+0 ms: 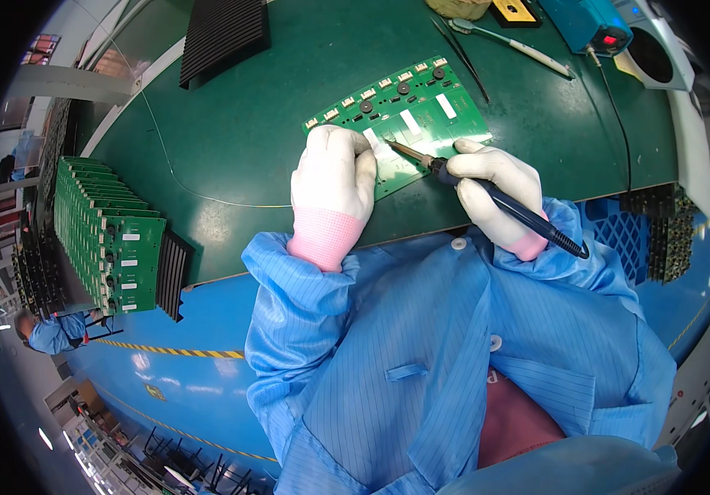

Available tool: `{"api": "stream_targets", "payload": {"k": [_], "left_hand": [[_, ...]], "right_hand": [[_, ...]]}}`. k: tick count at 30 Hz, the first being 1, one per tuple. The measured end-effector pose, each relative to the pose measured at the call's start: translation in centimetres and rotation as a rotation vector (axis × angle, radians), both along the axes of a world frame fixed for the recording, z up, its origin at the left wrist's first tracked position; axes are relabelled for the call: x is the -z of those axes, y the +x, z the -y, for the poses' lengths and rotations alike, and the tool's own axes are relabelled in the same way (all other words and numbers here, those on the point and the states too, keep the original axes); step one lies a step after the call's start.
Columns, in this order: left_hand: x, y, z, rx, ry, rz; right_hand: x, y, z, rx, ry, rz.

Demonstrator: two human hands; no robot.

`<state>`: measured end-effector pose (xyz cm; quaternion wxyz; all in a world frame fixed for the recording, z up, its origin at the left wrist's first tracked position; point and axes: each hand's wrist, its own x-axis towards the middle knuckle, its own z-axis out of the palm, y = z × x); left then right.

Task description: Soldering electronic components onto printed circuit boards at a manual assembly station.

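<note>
A green circuit board (421, 99) lies on the green table in front of me, with white connectors along its far edge and round black parts behind white rectangles. My right hand (499, 188), in a white glove, grips a soldering iron (528, 216) with a dark blue handle. The iron's tip points left and sits over the board, close to my left fingers. My left hand (332, 169), gloved in white with a pink cuff, is closed at the board's near left part. A thin solder wire (231, 202) runs from the left into it; its end is hidden.
Upright circuit boards (115, 239) stand in a black rack at the left. Behind lies a black ribbed holder (227, 37). Tweezers (464, 62), a white-handled brush (520, 51) and a blue soldering station (590, 29) are at the far right; its cable (619, 124) trails down the table.
</note>
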<state>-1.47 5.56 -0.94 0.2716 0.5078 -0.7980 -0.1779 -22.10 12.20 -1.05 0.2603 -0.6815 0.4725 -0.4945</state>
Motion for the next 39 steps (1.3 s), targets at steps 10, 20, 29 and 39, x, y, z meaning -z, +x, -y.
{"api": "stream_targets", "payload": {"k": [10, 20, 29, 39], "left_hand": [[-0.3, -0.7, -0.1, -0.036, -0.012, 0.132], [-1.7, -0.2, -1.9, -0.057, 0.064, -0.174], [-3.7, -1.0, -4.5, -0.027, 0.87, -0.669], [-0.1, 1.2, -2.4, -0.13, -0.006, -0.159]], "right_hand": [[0.0, 0.2, 0.0, -0.006, -0.069, 0.023], [-0.7, -0.3, 0.3, -0.005, -0.109, -0.05], [-0.4, -0.8, 0.4, -0.141, -0.093, -0.342], [-1.7, 0.0, -0.2, -0.058, 0.102, 0.066]]}}
